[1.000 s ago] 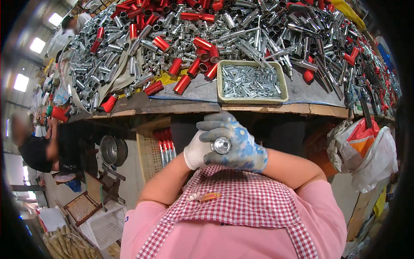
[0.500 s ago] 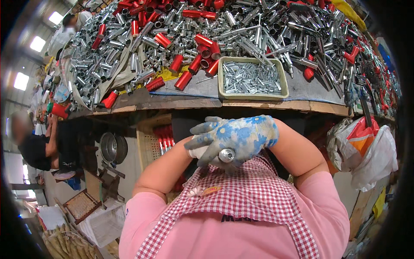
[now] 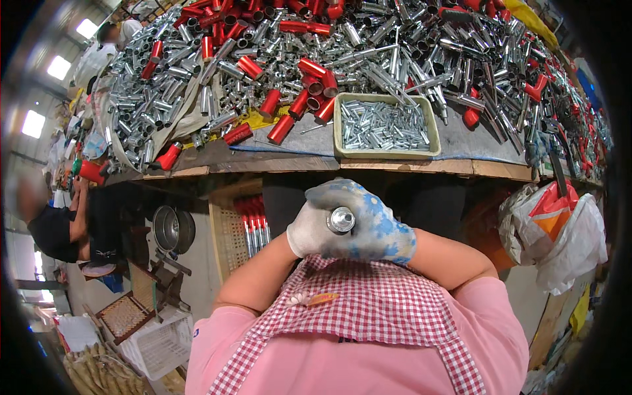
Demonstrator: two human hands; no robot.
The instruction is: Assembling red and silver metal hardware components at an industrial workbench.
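Note:
In front of my chest both gloved hands press together around a round silver metal tube, seen end-on, so its length is hidden. My left hand, in a whitish glove, wraps it from the left. From the right, my right hand, in a grey glove with blue patches, closes round it and overlaps the left fingers. Beyond the hands, at the bench edge, a cream tray holds many small silver pins.
Heaped silver tubes and red sleeves cover the bench. Below it stands a crate with red-handled silver parts. White bags hang at right; a person sits at left near a metal bowl.
My right hand has shifted from lying across the left to gripping beside it, its fingers now curled. The left glove has come into fuller view, and the tube's end has moved slightly up.

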